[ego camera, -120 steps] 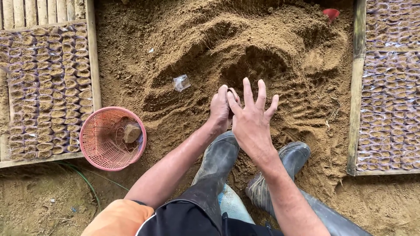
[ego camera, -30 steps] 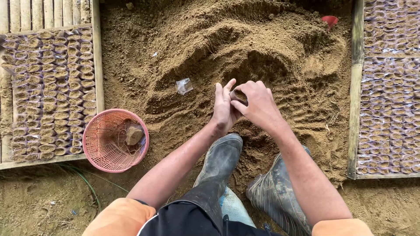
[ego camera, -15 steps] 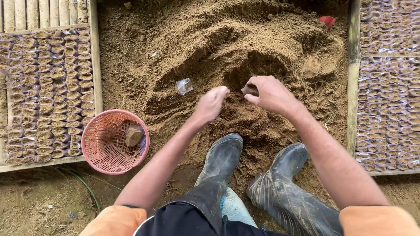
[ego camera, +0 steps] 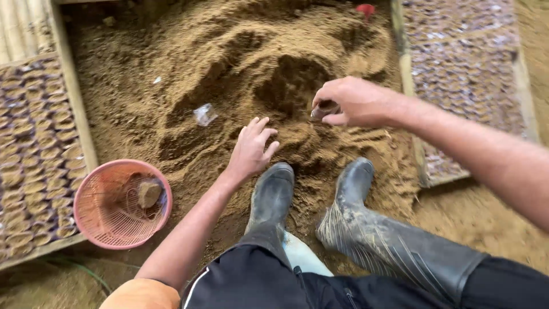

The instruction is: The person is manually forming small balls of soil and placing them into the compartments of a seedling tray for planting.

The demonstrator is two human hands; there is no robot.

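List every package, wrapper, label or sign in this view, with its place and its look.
Clear plastic bag: small, crumpled, see-through, lying on the sand pile ahead of the left hand.
Filled seedling bags: rows of small soil-packed pouches in the wooden frame at left; more rows in the frame at right.
No labels, signs or screens show.

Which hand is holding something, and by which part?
The right hand pinches a small dark thing between fingertips; which part cannot be told. The left hand holds nothing.
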